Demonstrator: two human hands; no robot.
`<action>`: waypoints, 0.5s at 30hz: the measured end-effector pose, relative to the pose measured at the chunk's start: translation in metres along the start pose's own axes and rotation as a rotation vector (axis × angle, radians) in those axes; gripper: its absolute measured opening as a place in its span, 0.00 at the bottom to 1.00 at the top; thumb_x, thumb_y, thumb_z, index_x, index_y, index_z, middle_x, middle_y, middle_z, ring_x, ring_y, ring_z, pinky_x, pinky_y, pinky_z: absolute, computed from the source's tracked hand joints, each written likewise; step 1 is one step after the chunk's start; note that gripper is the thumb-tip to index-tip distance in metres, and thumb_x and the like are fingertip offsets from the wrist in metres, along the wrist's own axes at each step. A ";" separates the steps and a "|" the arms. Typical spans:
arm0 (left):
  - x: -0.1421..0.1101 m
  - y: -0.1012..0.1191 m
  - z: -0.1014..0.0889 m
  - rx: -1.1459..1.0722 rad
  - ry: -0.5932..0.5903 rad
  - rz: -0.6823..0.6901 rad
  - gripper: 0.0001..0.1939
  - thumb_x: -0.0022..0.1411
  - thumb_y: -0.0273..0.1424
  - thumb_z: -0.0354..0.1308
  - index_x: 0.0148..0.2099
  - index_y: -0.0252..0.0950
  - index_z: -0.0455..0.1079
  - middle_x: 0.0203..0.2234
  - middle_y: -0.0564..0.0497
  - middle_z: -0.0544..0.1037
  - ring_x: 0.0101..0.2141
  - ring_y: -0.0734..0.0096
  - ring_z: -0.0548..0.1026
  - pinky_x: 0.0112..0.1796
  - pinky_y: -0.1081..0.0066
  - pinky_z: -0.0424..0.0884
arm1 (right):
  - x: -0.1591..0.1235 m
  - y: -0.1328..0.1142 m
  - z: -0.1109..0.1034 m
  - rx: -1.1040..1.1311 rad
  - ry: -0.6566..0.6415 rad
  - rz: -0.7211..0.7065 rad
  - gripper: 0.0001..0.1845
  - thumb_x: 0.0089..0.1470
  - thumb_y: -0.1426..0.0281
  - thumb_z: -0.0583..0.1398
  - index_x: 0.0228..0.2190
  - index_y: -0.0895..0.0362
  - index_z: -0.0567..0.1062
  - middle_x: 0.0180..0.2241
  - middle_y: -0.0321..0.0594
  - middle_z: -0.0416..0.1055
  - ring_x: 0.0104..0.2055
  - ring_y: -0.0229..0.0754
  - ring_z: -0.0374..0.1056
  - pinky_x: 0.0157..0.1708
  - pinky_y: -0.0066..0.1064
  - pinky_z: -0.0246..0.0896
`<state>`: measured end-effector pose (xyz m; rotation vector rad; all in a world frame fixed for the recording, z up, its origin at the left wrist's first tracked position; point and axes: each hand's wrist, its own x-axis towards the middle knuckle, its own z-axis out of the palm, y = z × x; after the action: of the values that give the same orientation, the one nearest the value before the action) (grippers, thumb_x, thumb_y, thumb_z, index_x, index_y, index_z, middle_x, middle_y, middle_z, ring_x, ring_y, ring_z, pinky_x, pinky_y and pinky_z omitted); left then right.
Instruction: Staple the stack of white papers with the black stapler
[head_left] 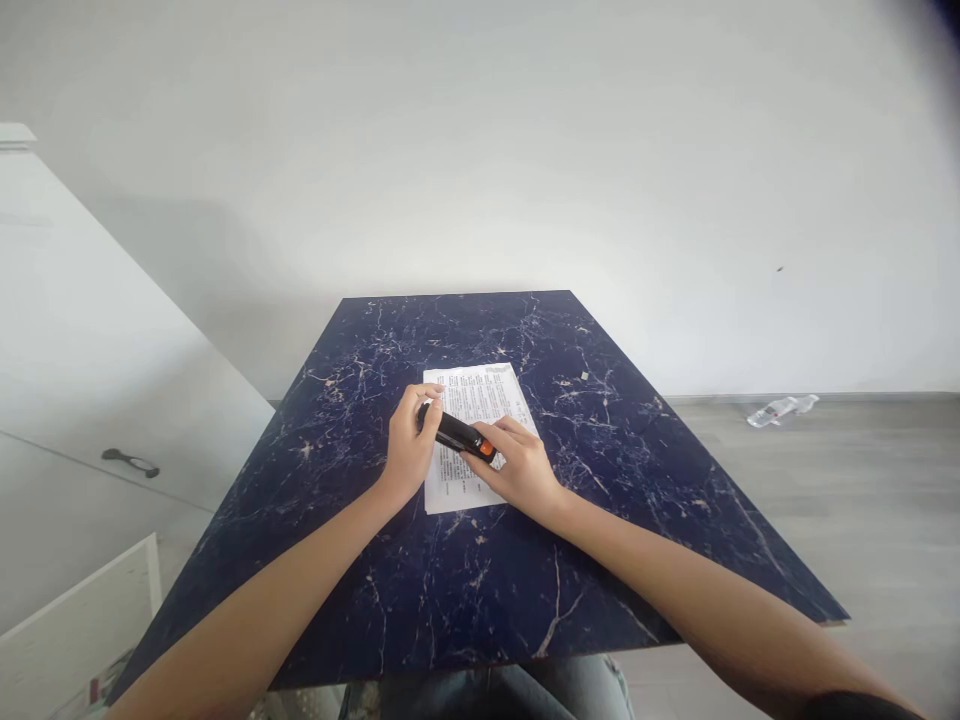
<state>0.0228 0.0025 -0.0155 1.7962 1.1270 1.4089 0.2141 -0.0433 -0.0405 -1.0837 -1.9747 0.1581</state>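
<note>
A black stapler [454, 431] with an orange patch at its right end lies slantwise between my two hands, over printed sheets of paper [480, 395]. My left hand [412, 440] is closed round its far-left end, thumb along the near side. At the orange end, my right hand [519, 462] grips it between thumb and fingers. The sheets rest on the blue marbled table [360, 570], and my hands and the stapler cover part of the print. Whether paper sits in the stapler's jaw I cannot tell.
A white cabinet [82, 350] with a dark handle [130, 463] stands at the left. The table's far edge is near a pale wall [480, 150]. A clear plastic bottle [780, 410] lies on the floor to the right. A small pale scrap [584, 376] is on the table.
</note>
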 end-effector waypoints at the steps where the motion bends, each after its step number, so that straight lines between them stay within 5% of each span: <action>1: 0.000 -0.001 0.001 -0.012 -0.001 -0.014 0.11 0.74 0.42 0.52 0.50 0.43 0.69 0.54 0.47 0.75 0.53 0.57 0.74 0.52 0.58 0.70 | 0.000 0.001 0.000 -0.025 0.007 -0.016 0.14 0.65 0.66 0.61 0.51 0.53 0.75 0.36 0.44 0.76 0.40 0.48 0.72 0.40 0.38 0.72; 15: 0.004 -0.022 0.004 -0.081 0.026 -0.134 0.16 0.68 0.44 0.61 0.50 0.42 0.65 0.59 0.43 0.73 0.54 0.53 0.77 0.54 0.52 0.75 | 0.001 0.010 0.004 -0.164 -0.031 -0.029 0.13 0.66 0.67 0.59 0.51 0.53 0.74 0.36 0.46 0.77 0.41 0.50 0.72 0.38 0.39 0.71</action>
<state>0.0208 0.0167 -0.0335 1.6196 1.1648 1.3824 0.2171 -0.0357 -0.0474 -1.1624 -2.0581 -0.0026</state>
